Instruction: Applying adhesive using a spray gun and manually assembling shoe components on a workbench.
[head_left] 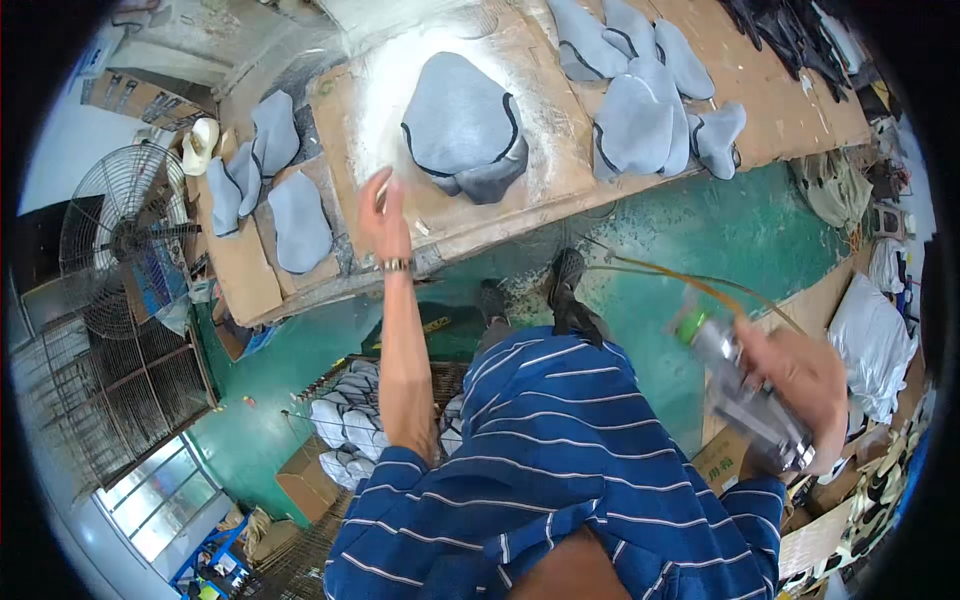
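The spray gun (pixel 745 395) sits clamped in my right hand (pixel 800 385), low and well to the right of the cardboard-topped bench (pixel 560 190), its thin hose arcing back toward it. On that bench I see a grey fabric piece (pixel 465 125) lying flat. My left hand (pixel 385 215) hovers over the bench's near edge, just left of the piece, fingers loosely open, gripping nothing.

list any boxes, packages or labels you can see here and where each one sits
Cardboard box: brown, open-topped, on the green floor at lower left.
Printed carton: tan, beside the right hand, dark marks on its side.
Plastic bag: pale grey, bulging, far right.
No screens or signs.
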